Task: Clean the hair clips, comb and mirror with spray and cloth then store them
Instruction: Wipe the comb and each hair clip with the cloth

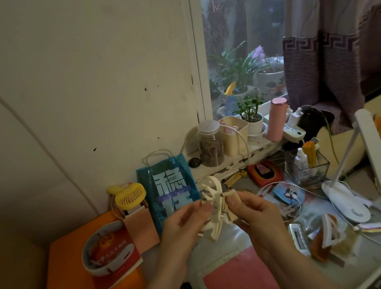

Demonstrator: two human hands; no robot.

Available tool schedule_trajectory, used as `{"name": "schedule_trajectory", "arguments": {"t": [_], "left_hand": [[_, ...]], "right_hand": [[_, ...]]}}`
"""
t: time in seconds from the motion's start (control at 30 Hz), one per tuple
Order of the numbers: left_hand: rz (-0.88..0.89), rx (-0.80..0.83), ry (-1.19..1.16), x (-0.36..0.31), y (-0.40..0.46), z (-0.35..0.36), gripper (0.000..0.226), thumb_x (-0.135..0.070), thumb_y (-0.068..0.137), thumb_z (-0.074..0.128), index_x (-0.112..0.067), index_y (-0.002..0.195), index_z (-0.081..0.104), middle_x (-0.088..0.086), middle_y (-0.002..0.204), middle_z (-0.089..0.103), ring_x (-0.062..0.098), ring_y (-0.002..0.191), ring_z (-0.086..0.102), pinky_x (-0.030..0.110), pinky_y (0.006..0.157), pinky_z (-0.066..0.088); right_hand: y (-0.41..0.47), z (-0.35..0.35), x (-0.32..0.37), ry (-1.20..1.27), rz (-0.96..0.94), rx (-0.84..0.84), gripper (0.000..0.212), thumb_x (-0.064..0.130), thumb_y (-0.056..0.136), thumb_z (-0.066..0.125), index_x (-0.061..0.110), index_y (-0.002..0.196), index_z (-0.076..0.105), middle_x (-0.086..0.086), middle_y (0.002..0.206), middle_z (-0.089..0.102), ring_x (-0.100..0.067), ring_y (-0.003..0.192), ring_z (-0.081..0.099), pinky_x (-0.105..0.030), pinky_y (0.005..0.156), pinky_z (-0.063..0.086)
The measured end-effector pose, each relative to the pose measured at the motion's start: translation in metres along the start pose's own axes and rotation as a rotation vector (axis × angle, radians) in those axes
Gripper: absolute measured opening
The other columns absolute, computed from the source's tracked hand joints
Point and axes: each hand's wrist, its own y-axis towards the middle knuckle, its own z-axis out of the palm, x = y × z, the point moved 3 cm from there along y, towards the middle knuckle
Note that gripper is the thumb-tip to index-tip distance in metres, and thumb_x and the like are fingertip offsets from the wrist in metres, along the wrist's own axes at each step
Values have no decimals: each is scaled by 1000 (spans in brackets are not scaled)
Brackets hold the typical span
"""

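Both hands are up over the desk: the left hand (184, 222) and the right hand (252, 209) pinch a cream hair clip (213, 209) between their fingertips, just in front of the blue bag (166, 188). I think the cleaning has hardly begun, as no cloth shows and a small spray bottle (301, 159) sits in the glass box (313, 169) right of the bag. Another clip (329, 231) waits near the white lamp (348, 201), and cables crowd the desk.
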Motion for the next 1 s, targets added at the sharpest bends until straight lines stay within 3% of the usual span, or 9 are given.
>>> {"name": "schedule_trajectory", "arguments": {"t": [0.13, 0.37, 0.5, 0.67, 0.77, 0.87, 1.0], "left_hand": [[90, 92, 114, -7, -2, 5, 40, -41, 63, 72, -24, 99, 73, -5, 95, 75, 10, 93, 69, 24, 82, 53], [44, 92, 83, -1, 1, 7, 44, -40, 59, 74, -17, 96, 75, 2, 89, 76, 14, 84, 71, 23, 71, 53], [3, 57, 95, 5, 2, 6, 37, -39, 60, 75, -18, 90, 76, 3, 84, 75, 16, 80, 72, 27, 71, 55], [-51, 18, 100, 10, 2, 3, 15, -28, 74, 77, -21, 88, 74, 2, 82, 75, 21, 83, 71, 39, 81, 58], [-76, -28, 60, 12, 1, 1, 4, -23, 75, 77, -24, 77, 74, 3, 80, 75, 25, 83, 71, 41, 81, 57], [-94, -62, 4, 12, 2, -4, 6, -22, 74, 77, -24, 77, 73, 3, 81, 75, 26, 85, 71, 42, 83, 57], [-61, -73, -20, 9, 2, -3, 10, -20, 77, 75, -24, 84, 71, 1, 84, 75, 23, 87, 71, 42, 85, 56]], "right_hand": [[0, 0, 0, -41, -35, -21, 34, 17, 63, 72, -2, 90, 73, -19, 79, 69, -32, 76, 58, -43, 74, 46], [-2, -4, 1, -106, -32, -10, 25, 12, 68, 71, -1, 88, 74, -20, 76, 69, -31, 73, 57, -39, 67, 47], [-2, -5, -1, -111, -27, -13, 26, 14, 68, 72, -1, 90, 74, -28, 85, 69, -35, 77, 60, -48, 77, 48], [-3, -6, -1, -108, -44, -15, 19, 9, 75, 70, -2, 90, 74, -21, 78, 70, -29, 72, 60, -35, 66, 48], [-2, -11, 2, -64, -47, -59, 26, 21, 68, 72, 3, 87, 75, -16, 76, 71, -27, 72, 61, -39, 72, 50], [-1, -17, 7, -94, -75, -93, 26, 24, 69, 72, 6, 87, 76, -14, 75, 72, -24, 70, 63, -37, 71, 51], [-8, -8, 2, -163, -40, -4, 12, 15, 83, 66, 12, 86, 77, -10, 75, 73, -21, 70, 62, -34, 70, 50]]}}
